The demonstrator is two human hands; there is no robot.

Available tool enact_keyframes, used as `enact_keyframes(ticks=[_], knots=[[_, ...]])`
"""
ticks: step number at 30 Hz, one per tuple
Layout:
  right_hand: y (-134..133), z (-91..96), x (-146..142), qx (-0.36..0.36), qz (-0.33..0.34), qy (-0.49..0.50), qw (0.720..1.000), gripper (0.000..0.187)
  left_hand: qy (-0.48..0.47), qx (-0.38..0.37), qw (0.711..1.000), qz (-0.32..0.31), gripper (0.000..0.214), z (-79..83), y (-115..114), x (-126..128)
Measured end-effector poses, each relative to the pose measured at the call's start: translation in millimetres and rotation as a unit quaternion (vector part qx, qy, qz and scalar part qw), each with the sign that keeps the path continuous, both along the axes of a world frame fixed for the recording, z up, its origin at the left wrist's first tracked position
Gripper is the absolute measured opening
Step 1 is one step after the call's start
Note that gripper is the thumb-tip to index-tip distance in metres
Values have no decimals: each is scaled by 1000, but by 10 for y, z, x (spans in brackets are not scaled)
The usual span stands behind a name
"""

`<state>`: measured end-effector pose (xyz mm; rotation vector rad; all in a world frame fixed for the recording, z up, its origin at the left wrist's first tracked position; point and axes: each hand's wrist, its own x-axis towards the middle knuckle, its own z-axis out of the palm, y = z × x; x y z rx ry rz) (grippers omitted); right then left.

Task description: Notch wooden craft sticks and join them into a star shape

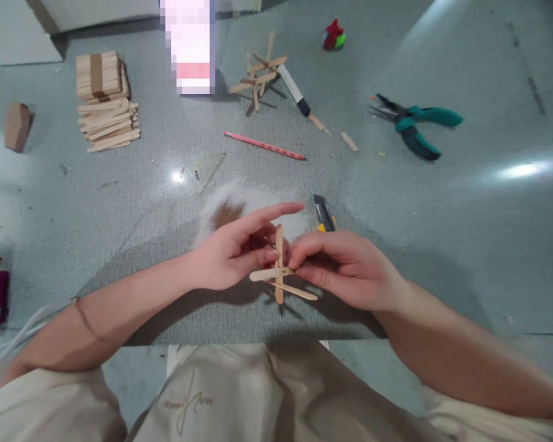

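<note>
Both hands hold a small frame of crossed wooden craft sticks (pixel 279 288) over the near part of the table. My left hand (pixel 239 248) grips it from the left with thumb and curled fingers, its index finger stretched out above. From the right, my right hand (pixel 345 264) pinches the end of the pale crosswise stick between thumb and forefinger. One stick of the frame stands nearly lengthwise, and another slants to the lower right. Where the sticks meet behind the fingers is partly hidden. Just beyond my right hand lies a black and yellow utility knife (pixel 323 213), its lower part covered.
Farther out lie a pink pencil (pixel 265 145), a white-handled craft knife (pixel 295 89), another crossed-stick frame (pixel 260 77) and teal pliers (pixel 417 123). Stacked craft sticks (pixel 105 126) are at left. White powder (pixel 258 195) and a brown patch (pixel 228 213) spread beyond my left hand.
</note>
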<state>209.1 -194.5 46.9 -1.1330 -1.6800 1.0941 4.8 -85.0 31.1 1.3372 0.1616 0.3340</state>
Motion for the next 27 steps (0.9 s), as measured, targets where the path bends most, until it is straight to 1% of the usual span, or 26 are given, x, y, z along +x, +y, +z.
enact_keyframes(ticks=[3, 5, 6, 9, 12, 14, 17, 21, 24, 27], knots=[[-4, 8, -3, -27, -15, 40, 999, 8, -8, 56, 998, 18, 17, 8, 22, 3], [-10, 17, 0, -49, -36, 80, 995, 5, -13, 62, 998, 11, 14, 28, 35, -7], [-14, 24, 2, -63, -47, 101, 992, 5, -17, 49, 999, 1, 17, 40, 40, -18], [-24, 47, 9, -94, -68, 156, 981, 15, -32, -11, 999, -30, 35, 68, 57, -58], [-33, 57, 17, -79, -71, 203, 973, 15, -34, -45, 998, -36, 39, 82, 73, -80], [-36, 51, 23, -60, -64, 223, 971, 11, -43, -42, 998, -33, 44, 83, 78, -73], [-35, 34, 34, -47, -53, 239, 968, 8, -54, -4, 998, -21, 52, 77, 73, -50], [-25, 13, 46, -48, -44, 275, 959, 5, -45, 20, 999, -9, 43, 61, 66, -43], [-20, 13, 47, -46, -26, 303, 952, 5, -61, 8, 998, 0, 41, 51, 72, -48], [-20, 28, 41, -44, -7, 327, 944, 4, -65, -18, 997, 25, 41, 42, 77, -46]])
